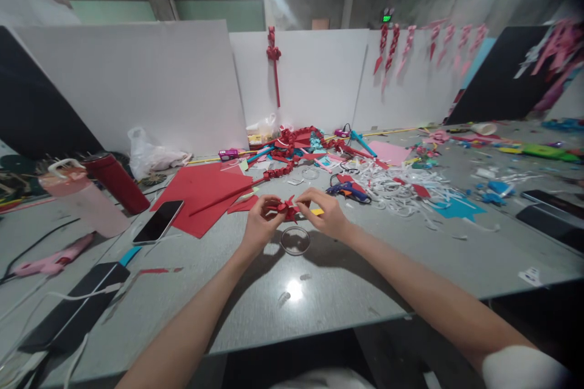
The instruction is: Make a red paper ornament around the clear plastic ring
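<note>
Near the middle of the head view, a small red folded paper piece (288, 209) is held above the grey table. My left hand (265, 219) pinches its left side between thumb and fingers. From the right, my right hand (325, 213) has its thumb and index finger closed at the piece's right edge. Just below the hands lies a clear round ring (295, 241) on the table. A blue glue gun (349, 189) rests beyond my right hand, and red paper sheets (201, 191) lie beyond my left hand.
On the left are a phone (159, 222), a pink bottle (86, 200), a red flask (117, 183), a pink glue gun (57, 259) and a black power strip (75, 307). White strips (396, 185) pile up at right. White panels (301, 79) stand behind the table (255, 310).
</note>
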A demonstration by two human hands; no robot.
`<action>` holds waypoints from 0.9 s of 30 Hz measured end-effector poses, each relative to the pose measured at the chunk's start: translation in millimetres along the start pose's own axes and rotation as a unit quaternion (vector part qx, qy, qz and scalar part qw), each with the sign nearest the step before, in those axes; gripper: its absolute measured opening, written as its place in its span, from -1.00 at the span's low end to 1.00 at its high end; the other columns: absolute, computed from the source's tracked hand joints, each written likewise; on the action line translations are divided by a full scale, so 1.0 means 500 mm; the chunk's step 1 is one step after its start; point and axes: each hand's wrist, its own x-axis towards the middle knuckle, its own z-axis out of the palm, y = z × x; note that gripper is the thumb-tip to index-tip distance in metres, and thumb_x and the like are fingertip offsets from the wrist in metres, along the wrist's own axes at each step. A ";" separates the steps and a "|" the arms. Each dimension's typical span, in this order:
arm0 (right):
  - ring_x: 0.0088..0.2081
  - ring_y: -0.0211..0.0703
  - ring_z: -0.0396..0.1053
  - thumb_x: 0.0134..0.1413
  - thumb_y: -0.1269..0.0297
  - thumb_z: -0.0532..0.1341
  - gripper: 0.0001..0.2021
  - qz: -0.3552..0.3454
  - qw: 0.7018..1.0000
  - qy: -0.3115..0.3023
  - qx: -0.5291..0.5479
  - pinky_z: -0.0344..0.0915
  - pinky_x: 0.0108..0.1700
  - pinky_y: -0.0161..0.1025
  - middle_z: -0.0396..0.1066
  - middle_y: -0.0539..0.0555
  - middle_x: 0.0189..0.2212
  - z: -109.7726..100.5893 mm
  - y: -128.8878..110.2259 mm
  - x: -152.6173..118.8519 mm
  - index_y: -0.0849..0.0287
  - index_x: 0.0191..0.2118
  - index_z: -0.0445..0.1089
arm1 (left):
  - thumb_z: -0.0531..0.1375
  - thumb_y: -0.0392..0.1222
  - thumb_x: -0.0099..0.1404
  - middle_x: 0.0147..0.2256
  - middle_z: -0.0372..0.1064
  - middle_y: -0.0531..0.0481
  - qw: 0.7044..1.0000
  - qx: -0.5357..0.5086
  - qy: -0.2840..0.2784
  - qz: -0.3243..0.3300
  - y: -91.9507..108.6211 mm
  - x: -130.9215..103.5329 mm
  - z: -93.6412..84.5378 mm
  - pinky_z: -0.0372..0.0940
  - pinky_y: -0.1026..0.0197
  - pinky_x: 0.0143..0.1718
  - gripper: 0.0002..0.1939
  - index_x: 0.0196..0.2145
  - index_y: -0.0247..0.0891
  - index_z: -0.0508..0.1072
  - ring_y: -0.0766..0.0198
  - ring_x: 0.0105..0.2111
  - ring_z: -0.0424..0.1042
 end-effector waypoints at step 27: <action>-0.34 -0.10 0.40 0.42 0.38 0.26 -0.87 -0.046 0.994 -0.004 -0.097 0.33 -0.27 -0.17 0.44 0.05 -0.39 0.035 0.013 -0.021 0.10 -0.24 0.36 | 0.33 0.07 0.36 -0.26 0.60 -0.09 0.990 0.132 -0.023 0.050 0.000 0.004 -0.008 0.35 0.11 -0.16 -0.72 -0.28 -0.20 0.64 0.16 -0.27 0.49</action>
